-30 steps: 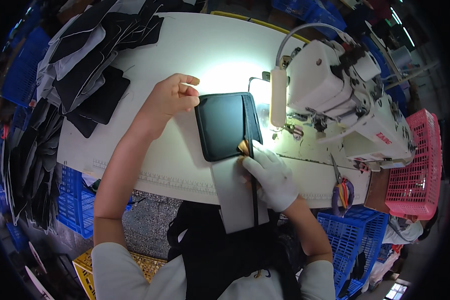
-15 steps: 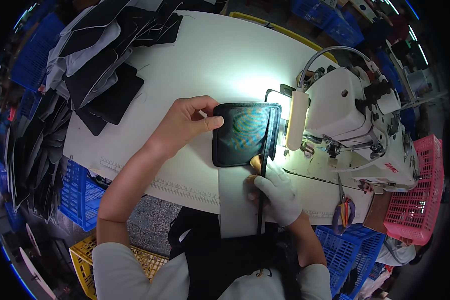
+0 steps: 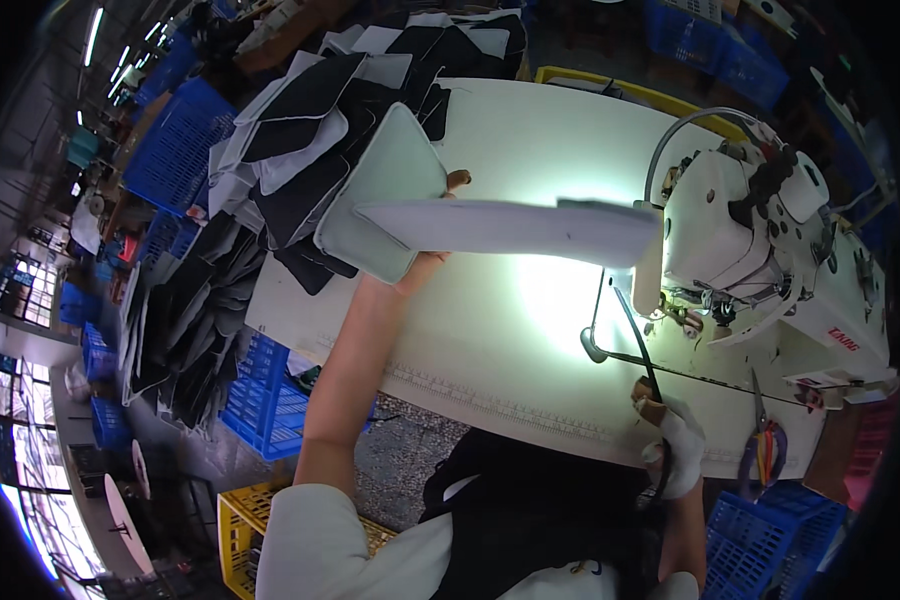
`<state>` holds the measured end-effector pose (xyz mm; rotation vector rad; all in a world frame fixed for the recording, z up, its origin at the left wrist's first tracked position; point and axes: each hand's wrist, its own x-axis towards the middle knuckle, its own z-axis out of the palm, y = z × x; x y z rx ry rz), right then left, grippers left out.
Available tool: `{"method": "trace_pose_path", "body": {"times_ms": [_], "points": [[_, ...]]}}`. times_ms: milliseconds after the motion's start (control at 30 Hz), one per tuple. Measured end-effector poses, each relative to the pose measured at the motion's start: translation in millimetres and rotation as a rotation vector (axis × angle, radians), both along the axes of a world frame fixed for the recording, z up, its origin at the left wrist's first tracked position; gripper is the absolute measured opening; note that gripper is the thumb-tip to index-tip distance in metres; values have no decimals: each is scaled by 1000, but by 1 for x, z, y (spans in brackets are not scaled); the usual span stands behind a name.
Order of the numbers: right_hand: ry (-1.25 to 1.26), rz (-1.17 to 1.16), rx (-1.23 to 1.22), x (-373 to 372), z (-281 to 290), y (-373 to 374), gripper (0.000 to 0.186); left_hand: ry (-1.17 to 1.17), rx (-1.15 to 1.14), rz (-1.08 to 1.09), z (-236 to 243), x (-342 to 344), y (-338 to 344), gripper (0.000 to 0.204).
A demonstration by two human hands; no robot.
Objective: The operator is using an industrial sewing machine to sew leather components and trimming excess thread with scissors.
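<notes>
My left hand (image 3: 420,265), mostly hidden, grips a pale, rounded-corner padded piece (image 3: 375,160) with a long pale flap (image 3: 510,228) across it, raised over the table's left part beside stacked black and white pieces (image 3: 305,140). My right hand (image 3: 678,445), in a white glove with bare fingertips showing, is closed on a narrow black strip (image 3: 640,345) that runs up toward the sewing machine (image 3: 720,220) and its lit lamp (image 3: 646,270).
Scissors (image 3: 760,445) lie right of my right hand. Dark pieces (image 3: 185,320) hang off the table's left end. Blue baskets (image 3: 260,400) are below and around, a yellow crate (image 3: 238,540) sits at lower left, and a pink basket (image 3: 865,460) is at the right.
My left hand has carried the piece up and left, turning it from its black face to its pale one. My right hand has moved down, still gripping the strip. The view has shifted.
</notes>
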<state>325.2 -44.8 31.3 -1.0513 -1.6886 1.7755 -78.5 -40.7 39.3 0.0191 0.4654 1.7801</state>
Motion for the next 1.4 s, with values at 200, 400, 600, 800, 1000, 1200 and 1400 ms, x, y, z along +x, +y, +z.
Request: {"method": "trace_pose_path", "body": {"times_ms": [200, 400, 600, 800, 1000, 1200, 1400], "points": [[140, -36, 465, 30, -15, -2, 34, -51, 512, -276, -55, -22, 3, 44], [-61, -270, -598, 8, 18, 5, 35, 436, 193, -65, -60, -41, 15, 30], [-44, -104, 248, 18, -35, -15, 29, 1164, -455, 650, -11, -53, 108, 32], [-90, -285, -369, 0, 4, -7, 40, 1175, -183, 405, 67, -9, 184, 50], [-124, -101, 34, 14, -16, -12, 30, 2336, -336, 791, 95, -32, 170, 34], [-198, 79, 443, 13, -15, -11, 29, 2532, -1357, 623, 106, -123, 97, 45], [-3, -85, 131, 7, -11, -20, 27, 2188, -1005, 1053, 162, -161, 10, 36]]}}
